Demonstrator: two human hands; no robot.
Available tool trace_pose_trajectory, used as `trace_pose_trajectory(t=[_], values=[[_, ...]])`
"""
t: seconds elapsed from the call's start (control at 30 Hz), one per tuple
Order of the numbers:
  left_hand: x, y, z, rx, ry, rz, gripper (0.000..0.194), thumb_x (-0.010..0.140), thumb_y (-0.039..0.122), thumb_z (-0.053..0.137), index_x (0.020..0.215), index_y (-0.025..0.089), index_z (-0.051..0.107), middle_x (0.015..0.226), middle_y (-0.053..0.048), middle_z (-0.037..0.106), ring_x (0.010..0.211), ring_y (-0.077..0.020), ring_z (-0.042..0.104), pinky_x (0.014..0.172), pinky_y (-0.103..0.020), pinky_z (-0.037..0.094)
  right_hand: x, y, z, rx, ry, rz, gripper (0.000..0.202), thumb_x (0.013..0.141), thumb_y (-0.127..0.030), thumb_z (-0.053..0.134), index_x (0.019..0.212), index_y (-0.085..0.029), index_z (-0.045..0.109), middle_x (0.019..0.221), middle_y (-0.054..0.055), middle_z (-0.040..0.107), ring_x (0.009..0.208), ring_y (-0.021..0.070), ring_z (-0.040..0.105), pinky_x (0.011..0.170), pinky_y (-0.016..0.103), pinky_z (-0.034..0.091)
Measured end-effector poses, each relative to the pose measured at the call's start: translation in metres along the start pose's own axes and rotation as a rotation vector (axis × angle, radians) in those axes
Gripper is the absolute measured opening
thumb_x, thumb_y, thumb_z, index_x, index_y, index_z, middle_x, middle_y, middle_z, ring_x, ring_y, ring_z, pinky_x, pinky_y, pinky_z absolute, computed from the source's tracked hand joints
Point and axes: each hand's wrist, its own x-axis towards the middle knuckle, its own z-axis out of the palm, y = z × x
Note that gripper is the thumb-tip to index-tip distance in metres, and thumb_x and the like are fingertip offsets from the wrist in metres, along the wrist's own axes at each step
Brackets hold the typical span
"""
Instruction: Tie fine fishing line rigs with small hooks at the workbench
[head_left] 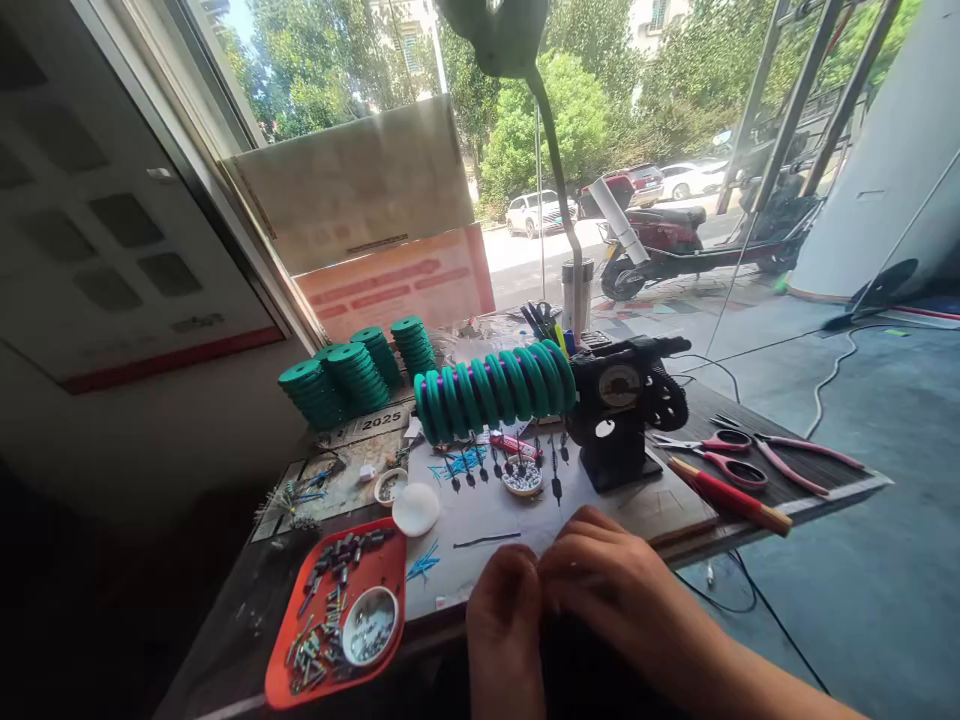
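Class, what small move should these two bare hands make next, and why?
Probably shift forward over the white paper sheet: the left hand and right hand meet at the fingertips near the dark table's front edge, where anything small, if hidden between them, could fall.

You're in a small street-side workshop, by the look of your workbench (247,610). At 3 to 4 o'clock, a black machine (619,385) with a dial stands on it, with scissors (731,468) and pliers (795,465) farther right. A red tray (279,668) at 7 o'clock holds loose metal pieces (311,645), and stacked green rings (356,375) stand at 9 to 10 o'clock (more like a one-person bench than a factory line). At 12 o'clock, large glass panes give you a view of trees (577,100) and a parked white car (536,212). A scooter (675,240) stands at 2 o'clock, and a bare grey floor (892,530) spreads at 4 o'clock.
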Motion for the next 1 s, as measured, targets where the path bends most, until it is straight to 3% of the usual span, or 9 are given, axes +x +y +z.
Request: trace_pose_trajectory(t=[0.1, 0.23, 0.43, 0.7, 0.83, 1.0], values=[[0.000, 0.002, 0.002, -0.034, -0.054, -0.053, 0.024, 0.072, 0.040, 0.067, 0.066, 0.018, 0.058, 0.060, 0.002, 0.049, 0.059, -0.0117, 0.044, 0.061, -0.025, 0.040, 0.001, 0.000, -0.004, -0.157, -0.029, -0.071, 0.017, 0.080, -0.004, 0.055, 0.083, -0.020, 0.059, 0.077, 0.001, 0.064, 0.076, 0.0179, 0.054, 0.065, 0.026, 0.045], [0.000, 0.006, 0.002, -0.051, -0.133, -0.051, 0.028, 0.075, 0.037, 0.065, 0.060, 0.017, 0.053, 0.059, 0.003, 0.046, 0.058, -0.0100, 0.039, 0.058, -0.022, 0.036, 0.002, -0.002, -0.009, -0.287, -0.111, -0.115, 0.020, 0.084, -0.006, 0.051, 0.070, -0.019, 0.053, 0.069, 0.000, 0.061, 0.068, 0.0164, 0.052, 0.061, 0.025, 0.044], [0.002, 0.010, -0.003, -0.041, -0.192, -0.183, 0.031, 0.073, 0.039, 0.068, 0.061, 0.015, 0.052, 0.056, 0.003, 0.049, 0.057, -0.0093, 0.040, 0.057, -0.022, 0.034, 0.006, -0.006, -0.012, -0.346, -0.177, -0.132, 0.022, 0.081, -0.006, 0.057, 0.063, -0.019, 0.055, 0.067, 0.000, 0.059, 0.067, 0.0163, 0.052, 0.062, 0.025, 0.045], [0.001, 0.010, -0.004, -0.146, -0.158, -0.187, 0.027, 0.060, 0.036, 0.079, 0.065, 0.017, 0.060, 0.051, 0.004, 0.054, 0.053, -0.0087, 0.044, 0.056, -0.022, 0.035, 0.008, -0.006, -0.013, -0.135, -0.143, -0.068, 0.025, 0.075, 0.001, 0.062, 0.060, -0.019, 0.060, 0.065, -0.003, 0.060, 0.066, 0.0128, 0.054, 0.064, 0.021, 0.042], [-0.002, 0.013, -0.002, -0.209, -0.136, -0.193, 0.032, 0.057, 0.032, 0.082, 0.080, 0.023, 0.062, 0.050, 0.006, 0.057, 0.051, -0.0081, 0.048, 0.057, -0.022, 0.037, 0.011, -0.005, -0.016, -0.014, -0.214, 0.017, 0.016, 0.072, -0.004, 0.068, 0.070, -0.019, 0.066, 0.072, -0.001, 0.064, 0.073, 0.0135, 0.057, 0.067, 0.021, 0.043], [-0.003, 0.015, -0.004, -0.176, -0.129, -0.232, 0.033, 0.057, 0.032, 0.082, 0.081, 0.025, 0.061, 0.048, 0.007, 0.055, 0.049, -0.0068, 0.049, 0.057, -0.021, 0.036, 0.011, -0.004, -0.016, -0.021, -0.247, -0.005, 0.018, 0.073, -0.002, 0.065, 0.066, -0.019, 0.064, 0.072, -0.001, 0.063, 0.076, 0.0147, 0.055, 0.070, 0.022, 0.041]])
